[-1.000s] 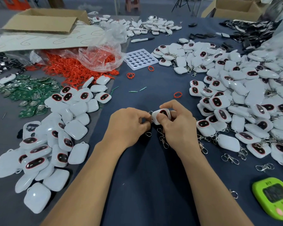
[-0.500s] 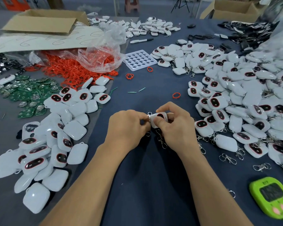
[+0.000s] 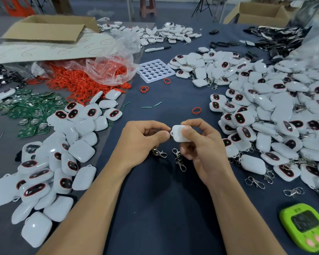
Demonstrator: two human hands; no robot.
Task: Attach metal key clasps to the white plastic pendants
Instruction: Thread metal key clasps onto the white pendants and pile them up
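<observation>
My right hand [image 3: 201, 151] pinches a white plastic pendant [image 3: 179, 133] between thumb and fingers, its plain back turned up. My left hand [image 3: 142, 140] pinches a metal key clasp [image 3: 159, 153] at the pendant's small corner loop; the clasp's hook hangs below that hand. More loose clasps [image 3: 179, 160] lie on the cloth under my right hand. A heap of pendants without clasps [image 3: 50, 162] lies at the left. A large heap of pendants with clasps [image 3: 276, 118] spreads over the right.
A green timer [image 3: 308, 227] lies at the lower right. Red rubber rings [image 3: 85, 83] spill from a plastic bag, green circuit boards [image 3: 26, 111] lie far left, a white tray with holes [image 3: 156, 70] sits behind, and cardboard boxes [image 3: 50, 28] stand at the back.
The pendant has been turned over from its dark-window side to its plain back. Both hands have parted slightly, with the clasp now dangling lower under my left hand.
</observation>
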